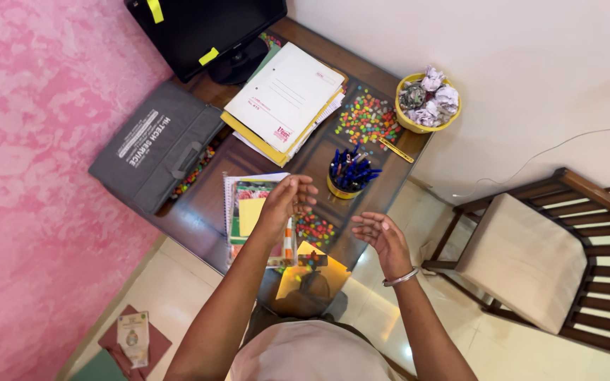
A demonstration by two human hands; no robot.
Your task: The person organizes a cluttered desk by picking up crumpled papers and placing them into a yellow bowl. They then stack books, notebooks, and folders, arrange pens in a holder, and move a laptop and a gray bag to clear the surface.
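My left hand (pixel 287 201) hovers above a stack of notebooks and colourful booklets (pixel 248 212) on the dark wooden desk (pixel 206 212), fingers loosely apart and holding nothing. My right hand (pixel 383 236) floats palm-up past the desk's near edge, fingers spread and empty, with a metal bangle on the wrist. Just beyond both hands stands a yellow cup full of blue pens (pixel 351 175).
A pile of folders and papers (pixel 284 99), a grey bag (pixel 157 144), a black monitor (pixel 206 32) and a yellow bowl of crumpled paper (pixel 428 102) occupy the desk. Coloured beads (pixel 368 120) show under its glass top. A wooden chair (pixel 552 261) stands at right.
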